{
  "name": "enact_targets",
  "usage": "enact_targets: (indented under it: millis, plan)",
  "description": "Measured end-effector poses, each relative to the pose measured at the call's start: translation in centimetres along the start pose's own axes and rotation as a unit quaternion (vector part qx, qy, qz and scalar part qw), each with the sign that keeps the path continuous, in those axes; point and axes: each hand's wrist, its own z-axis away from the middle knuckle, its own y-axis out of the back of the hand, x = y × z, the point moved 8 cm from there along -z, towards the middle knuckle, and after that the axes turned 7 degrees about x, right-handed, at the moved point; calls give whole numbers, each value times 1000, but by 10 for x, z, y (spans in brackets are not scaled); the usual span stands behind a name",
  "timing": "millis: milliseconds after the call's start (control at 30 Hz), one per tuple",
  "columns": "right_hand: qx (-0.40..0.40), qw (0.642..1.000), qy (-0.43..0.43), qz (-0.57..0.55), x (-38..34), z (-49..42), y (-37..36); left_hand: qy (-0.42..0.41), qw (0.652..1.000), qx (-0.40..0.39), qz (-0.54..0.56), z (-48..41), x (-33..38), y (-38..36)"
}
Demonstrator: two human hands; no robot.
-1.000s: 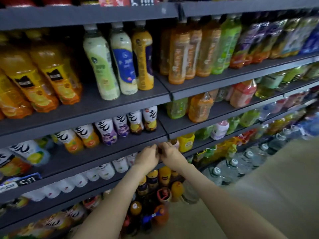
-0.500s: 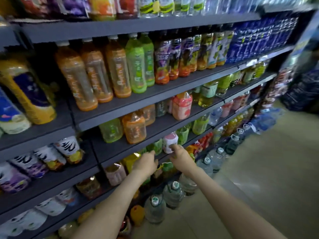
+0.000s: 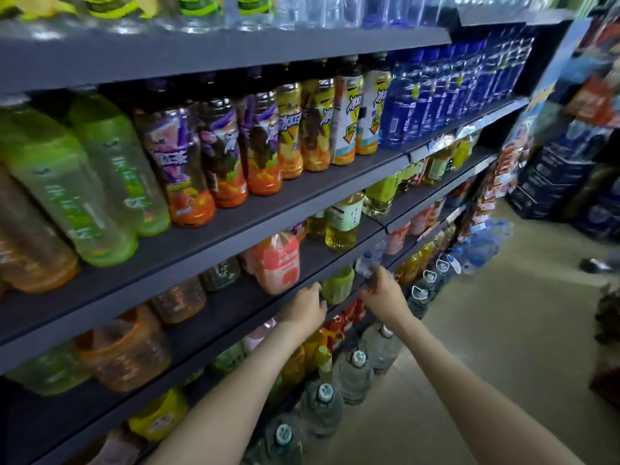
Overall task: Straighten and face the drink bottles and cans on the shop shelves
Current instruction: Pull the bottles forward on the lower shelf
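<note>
Two hands up: right hand (image 3: pixel 382 295) gripping a tilted clear bottle (image 3: pixel 368 260) at 11 o'clock, left hand (image 3: pixel 307 307) loose, green bottle (image 3: pixel 339 285) at 2 o'clock.

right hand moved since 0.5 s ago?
Yes: right hand went right along the shelf, from below the pink-label bottle to well right of it.

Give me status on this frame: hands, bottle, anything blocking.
Left hand empty, at shelf front beside green bottle. Right hand grips small clear bottle, tilted. Nothing between hands and shelf.
</note>
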Motion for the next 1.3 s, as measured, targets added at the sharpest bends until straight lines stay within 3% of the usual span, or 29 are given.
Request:
enact_targets:
  millis: [133, 300, 467, 633, 800, 933, 1200, 1300]
  plan:
    - [16, 997, -32, -66, 22, -63, 17, 30, 999, 22, 32, -57, 25, -10]
    - [-57, 993, -23, -100, 36, -141, 4, 116, 986, 87, 84, -117, 37, -20]
    - [-149, 981, 46, -115, 36, -201, -14, 216, 942, 158, 200, -154, 53, -32]
    - [-190, 958, 104, -189, 14, -229, -28, 251, 904, 198, 284, -170, 64, -44]
    - [-136, 964, 141, -182, 8, -235, -42, 231, 889, 257, 300, -173, 48, -50]
    - [-108, 962, 160, -195, 22, -244, -46, 191, 886, 249, 340, -182, 46, -65]
    - [-28, 959, 138, -245, 64, -273, -22, 136, 923, 295, 204, -191, 89, -84]
    - [0, 965, 135, -225, 70, -285, -16, 176, 920, 321, 141, -188, 82, -84]
